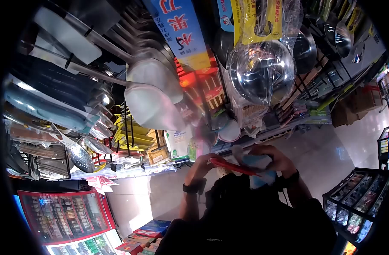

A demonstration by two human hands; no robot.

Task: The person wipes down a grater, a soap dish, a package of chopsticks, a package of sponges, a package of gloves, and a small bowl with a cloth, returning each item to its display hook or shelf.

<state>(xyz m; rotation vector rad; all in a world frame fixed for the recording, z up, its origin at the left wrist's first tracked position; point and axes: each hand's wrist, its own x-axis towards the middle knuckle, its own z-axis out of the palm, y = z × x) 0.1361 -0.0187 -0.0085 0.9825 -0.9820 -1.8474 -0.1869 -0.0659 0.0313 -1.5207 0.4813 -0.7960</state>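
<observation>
Close to my chest, my left hand (201, 165) is closed on one end of a flat red item (233, 166). My right hand (274, 158) has its fingers wrapped round a light blue and white cloth-like item (256, 162), which lies against the red item's right end. Part of the blue and white item hangs below my right hand. Both wrists carry dark bands. Above my hands is the shelf edge, with a white packet (177, 143) and a round pale-rimmed dish (229, 131).
Spatulas (154, 106), a perforated ladle (80, 156) and a plastic-wrapped ladle (262, 70) hang from the rack overhead. A red-framed display cabinet (66, 212) stands lower left, a black rack (358, 199) lower right. Cardboard boxes (356, 106) sit at right.
</observation>
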